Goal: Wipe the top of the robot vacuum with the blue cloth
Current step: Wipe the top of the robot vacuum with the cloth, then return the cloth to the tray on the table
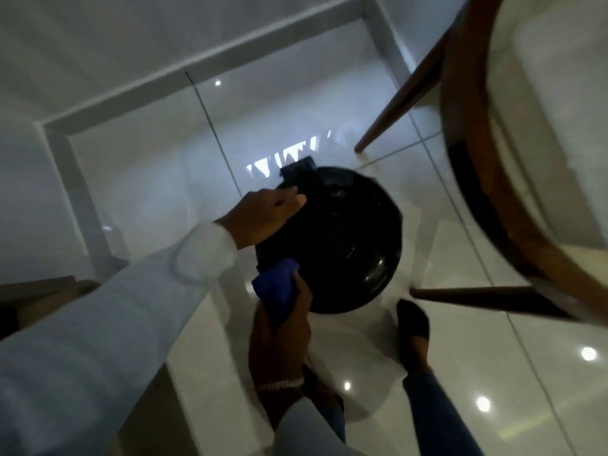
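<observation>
**Over the glossy tiles, two hands on the vacuum**

Above the white tiled floor [378, 357], the black robot vacuum [342, 238] is gripped at its left rim by the left hand [263, 222], fingers curled over the edge. The right hand [283, 330] clutches the bunched blue cloth [278, 291] against the vacuum's near edge. A wooden chair [477, 159] stands just beside it.

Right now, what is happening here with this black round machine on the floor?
A person is bending over a black robot vacuum on the glossy tiled floor, beside a wooden chair. The left hand rests on the vacuum's far edge, as if to steady it. The right hand holds a bunched blue cloth at the near edge. The picture is blurred, so wiping progress cannot be judged.
</observation>
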Tool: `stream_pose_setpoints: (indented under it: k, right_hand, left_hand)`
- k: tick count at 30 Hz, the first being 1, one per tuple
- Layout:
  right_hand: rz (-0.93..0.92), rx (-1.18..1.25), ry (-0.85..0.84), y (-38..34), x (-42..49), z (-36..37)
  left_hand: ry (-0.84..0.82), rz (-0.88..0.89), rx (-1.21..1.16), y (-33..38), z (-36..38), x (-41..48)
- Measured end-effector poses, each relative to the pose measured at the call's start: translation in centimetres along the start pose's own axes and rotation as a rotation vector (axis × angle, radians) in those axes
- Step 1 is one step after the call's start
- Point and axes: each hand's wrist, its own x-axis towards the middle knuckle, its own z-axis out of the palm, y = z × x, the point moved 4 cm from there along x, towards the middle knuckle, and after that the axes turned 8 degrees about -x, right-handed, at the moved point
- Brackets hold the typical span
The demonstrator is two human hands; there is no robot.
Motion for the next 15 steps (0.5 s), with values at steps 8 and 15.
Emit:
stream_pose_setpoints:
  k: [8,15]
  right_hand:
    - [-0.403,-0.135,0.005,-12.0,1.1,-19.2]
    - [-0.23,0.149,-0.137,-15.1,8.0,-33.1]
  left_hand:
    - [0.197,0.08,-0.72,14.0,5.7,-11.0]
    - [0.054,0.15,-1.282,22.2,11.6,-8.8]
